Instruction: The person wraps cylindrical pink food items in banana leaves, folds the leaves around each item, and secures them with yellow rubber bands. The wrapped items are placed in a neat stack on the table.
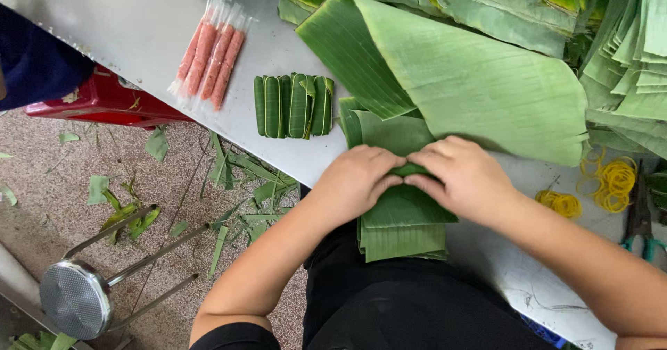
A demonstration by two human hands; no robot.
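Both my hands sit together on a small dark green leaf-wrapped roll (401, 171): left hand (356, 181) and right hand (462, 180) curled narrow over it, fingertips meeting. It lies on a stack of cut green banana-leaf rectangles (403, 228) under the palms. I'd judge firm, even thumb pressure keeps the fold tight. Just past the left hand, a row of finished green leaf rolls (292, 105); farther, pink sausages in clear plastic sleeves (210, 57). Right of the right hand, yellow rubber bands (615, 181). Beyond, a broad green banana leaf (472, 79).

Four plastic-wrapped pink sausages (210, 57), about five wrapped leaf rolls (293, 105), one metal stool (76, 298), two hands (358, 183).
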